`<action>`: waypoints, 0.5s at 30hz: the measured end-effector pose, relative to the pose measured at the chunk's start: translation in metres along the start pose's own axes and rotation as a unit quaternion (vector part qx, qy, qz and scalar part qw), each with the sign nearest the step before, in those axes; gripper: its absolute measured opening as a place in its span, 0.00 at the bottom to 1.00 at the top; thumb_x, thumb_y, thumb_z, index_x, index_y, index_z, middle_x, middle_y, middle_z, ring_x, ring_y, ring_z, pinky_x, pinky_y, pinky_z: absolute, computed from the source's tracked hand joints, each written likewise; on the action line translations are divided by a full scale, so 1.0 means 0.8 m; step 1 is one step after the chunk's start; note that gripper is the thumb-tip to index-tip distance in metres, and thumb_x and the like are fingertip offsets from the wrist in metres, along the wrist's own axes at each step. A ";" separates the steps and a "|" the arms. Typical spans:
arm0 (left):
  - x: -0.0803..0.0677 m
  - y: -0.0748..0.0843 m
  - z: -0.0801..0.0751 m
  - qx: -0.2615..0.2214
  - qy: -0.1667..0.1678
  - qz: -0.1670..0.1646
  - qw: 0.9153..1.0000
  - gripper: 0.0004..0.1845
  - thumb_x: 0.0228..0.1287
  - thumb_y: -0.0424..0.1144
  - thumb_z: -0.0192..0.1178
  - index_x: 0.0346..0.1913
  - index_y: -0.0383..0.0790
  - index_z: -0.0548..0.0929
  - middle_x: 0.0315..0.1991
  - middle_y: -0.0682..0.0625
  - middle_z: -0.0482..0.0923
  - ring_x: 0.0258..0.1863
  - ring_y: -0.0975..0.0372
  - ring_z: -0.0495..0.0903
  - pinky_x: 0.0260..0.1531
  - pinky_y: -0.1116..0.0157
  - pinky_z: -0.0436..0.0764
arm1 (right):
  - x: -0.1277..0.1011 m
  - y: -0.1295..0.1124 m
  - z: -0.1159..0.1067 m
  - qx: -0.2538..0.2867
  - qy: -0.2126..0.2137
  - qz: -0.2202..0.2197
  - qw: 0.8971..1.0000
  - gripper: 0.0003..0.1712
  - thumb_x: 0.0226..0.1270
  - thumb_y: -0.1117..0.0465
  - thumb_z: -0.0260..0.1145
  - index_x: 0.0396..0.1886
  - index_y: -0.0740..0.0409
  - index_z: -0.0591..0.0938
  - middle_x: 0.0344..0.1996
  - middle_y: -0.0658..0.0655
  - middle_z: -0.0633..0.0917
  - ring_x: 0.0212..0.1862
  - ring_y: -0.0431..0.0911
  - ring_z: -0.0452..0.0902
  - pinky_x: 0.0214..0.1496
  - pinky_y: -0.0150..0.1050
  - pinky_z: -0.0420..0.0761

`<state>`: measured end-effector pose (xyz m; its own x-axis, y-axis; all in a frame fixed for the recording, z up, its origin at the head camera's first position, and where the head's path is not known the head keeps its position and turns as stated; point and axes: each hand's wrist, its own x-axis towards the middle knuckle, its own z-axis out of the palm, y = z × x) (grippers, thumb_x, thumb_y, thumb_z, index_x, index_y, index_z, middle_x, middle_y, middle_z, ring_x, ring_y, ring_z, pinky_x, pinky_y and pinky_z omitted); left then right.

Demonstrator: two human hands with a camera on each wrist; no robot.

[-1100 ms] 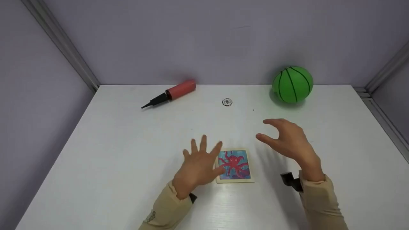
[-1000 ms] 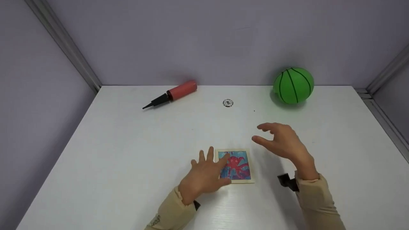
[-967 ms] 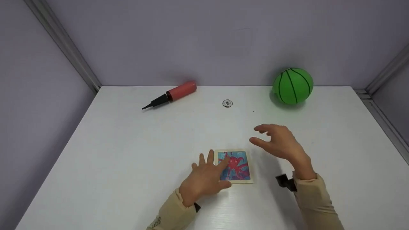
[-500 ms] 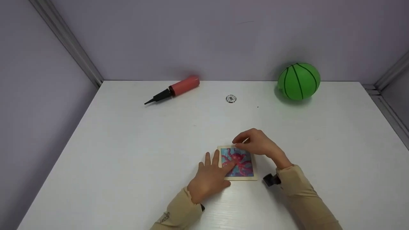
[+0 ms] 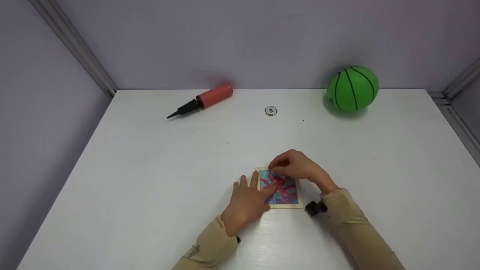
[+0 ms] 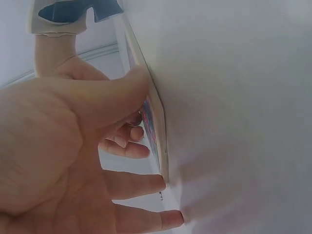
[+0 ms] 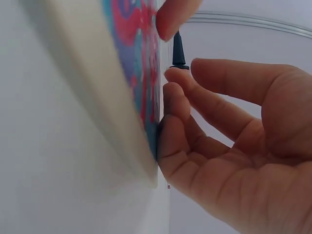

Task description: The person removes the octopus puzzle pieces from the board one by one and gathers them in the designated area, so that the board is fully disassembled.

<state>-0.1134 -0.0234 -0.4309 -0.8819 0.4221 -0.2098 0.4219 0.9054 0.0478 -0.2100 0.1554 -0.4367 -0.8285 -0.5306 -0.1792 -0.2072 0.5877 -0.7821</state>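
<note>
Pressing puzzle (image 5: 282, 188) flat on worktop (image 5: 150, 168) with straight left hand (image 5: 245, 204) fingers, right hand (image 5: 300, 168) fingertips curled onto far edge, likely prying a piece next.

The left hand (image 5: 245, 204) covers the puzzle board's (image 5: 285, 190) nine o'clock edge, and the right hand (image 5: 298, 168) hides its twelve o'clock corner, so whether those fingertips pinch a piece cannot be told. The small round disc (image 5: 270, 110) at twelve o'clock is too small to read. In the right wrist view the board (image 7: 127, 63) is blurred and cut off at the top edge.
</note>
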 end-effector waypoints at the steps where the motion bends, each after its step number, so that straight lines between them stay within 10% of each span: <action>1: 0.000 0.000 0.000 0.000 0.001 -0.002 1.000 0.29 0.64 0.54 0.61 0.68 0.66 0.69 0.68 0.39 0.62 0.59 0.41 0.67 0.53 0.47 0.70 | 0.000 0.000 0.001 -0.001 -0.002 -0.002 1.000 0.09 0.65 0.63 0.64 0.41 0.61 0.87 0.39 0.56 0.87 0.37 0.43 0.76 0.41 0.38 0.76; 15: 0.005 0.004 -0.002 -0.036 -0.038 -0.030 0.998 0.34 0.62 0.54 0.63 0.71 0.60 0.65 0.71 0.41 0.56 0.65 0.41 0.60 0.57 0.44 0.66 | -0.004 -0.006 0.007 -0.053 -0.014 -0.045 0.998 0.12 0.66 0.61 0.64 0.45 0.60 0.87 0.42 0.56 0.87 0.38 0.42 0.79 0.40 0.37 0.77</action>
<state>-0.1161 -0.0188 -0.4297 -0.8853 0.3649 -0.2883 0.3506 0.9310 0.1020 -0.2037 0.1504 -0.4355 -0.7901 -0.5992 -0.1292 -0.3341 0.5977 -0.7288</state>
